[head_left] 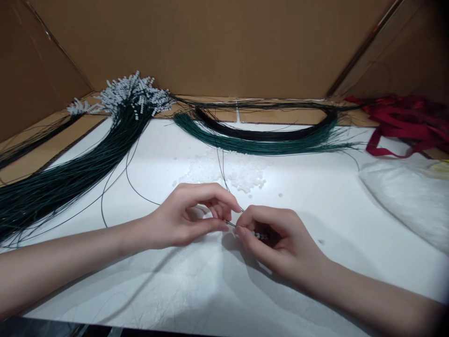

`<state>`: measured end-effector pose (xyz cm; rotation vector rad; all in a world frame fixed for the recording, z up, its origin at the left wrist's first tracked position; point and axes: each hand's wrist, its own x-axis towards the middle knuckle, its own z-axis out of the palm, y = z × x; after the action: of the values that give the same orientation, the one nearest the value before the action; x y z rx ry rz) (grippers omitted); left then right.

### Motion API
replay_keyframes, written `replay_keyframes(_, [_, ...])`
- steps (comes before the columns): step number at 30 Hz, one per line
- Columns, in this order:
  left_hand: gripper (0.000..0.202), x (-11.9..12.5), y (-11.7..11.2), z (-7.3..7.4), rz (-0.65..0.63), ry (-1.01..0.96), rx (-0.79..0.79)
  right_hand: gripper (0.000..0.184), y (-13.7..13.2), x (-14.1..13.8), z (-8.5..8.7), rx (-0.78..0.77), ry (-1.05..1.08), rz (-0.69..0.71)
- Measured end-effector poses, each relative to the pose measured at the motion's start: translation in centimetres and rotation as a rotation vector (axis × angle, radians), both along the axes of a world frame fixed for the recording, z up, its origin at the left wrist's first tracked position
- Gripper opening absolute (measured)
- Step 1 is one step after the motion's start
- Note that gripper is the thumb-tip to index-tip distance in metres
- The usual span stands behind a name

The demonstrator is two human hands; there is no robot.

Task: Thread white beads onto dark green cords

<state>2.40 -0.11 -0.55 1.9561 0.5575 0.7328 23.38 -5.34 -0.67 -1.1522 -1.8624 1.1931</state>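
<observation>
We are pinching dark wire (230, 224) in our right hand (296, 238), white beads (259, 236) inside its curl, our left hand (178, 213) loosely holding it too, ideally keeping fingertips close

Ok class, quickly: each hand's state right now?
Left hand: fingers curled at the wire; grip cannot be told.
Right hand: closed, pinching the wire, white beads showing.

A single view looks from the wearer's head, above the near side of the white worktop (189, 292), facing forward and tilted down, with a cardboard wall (217, 47) across twelve o'clock. It is close: the forearms come in from eight and four o'clock, the left hand (196, 217) and right hand (277, 238) meet just below centre, and the worktop's near edge shows towards seven o'clock
</observation>
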Motion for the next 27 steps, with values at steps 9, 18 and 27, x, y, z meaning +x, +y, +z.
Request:
replay_keyframes(9, [0.018, -0.05, 0.03, 0.09, -0.004, 0.014, -0.013, 0.015, 0.00, 0.02, -0.23, 0.008, 0.012, 0.003])
replay_keyframes(18, [0.018, -0.20, 0.00, -0.17, -0.011, 0.026, -0.046, 0.014, -0.08, 0.12, -0.22, 0.008, 0.025, 0.004])
replay_keyframes(27, [0.017, -0.15, -0.03, 0.05, -0.004, 0.027, -0.053, 0.014, -0.03, 0.06, -0.26, 0.010, 0.015, 0.007])
